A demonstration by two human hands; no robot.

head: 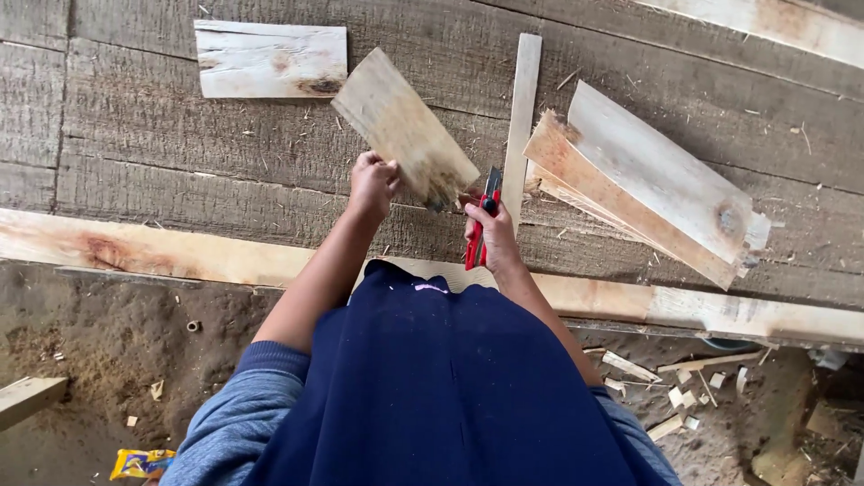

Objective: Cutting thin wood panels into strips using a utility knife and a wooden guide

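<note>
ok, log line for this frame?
left hand: holds wood slat | right hand: holds red utility knife | workbench

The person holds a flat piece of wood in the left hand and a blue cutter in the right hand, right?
Not quite. The head view shows the cutter in the right hand is red, not blue. The left hand does hold the flat piece of wood.

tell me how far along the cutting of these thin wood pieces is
Seemingly done: a stack of thin pale wood slats lies on the grey plank bench, with offcut chips on the dirt below. In hand: the left hand holds a thin rectangular wood piece while the right hand grips a red utility knife at its lower end. Seemingly left: a flat pale board and a narrow strip.
</note>
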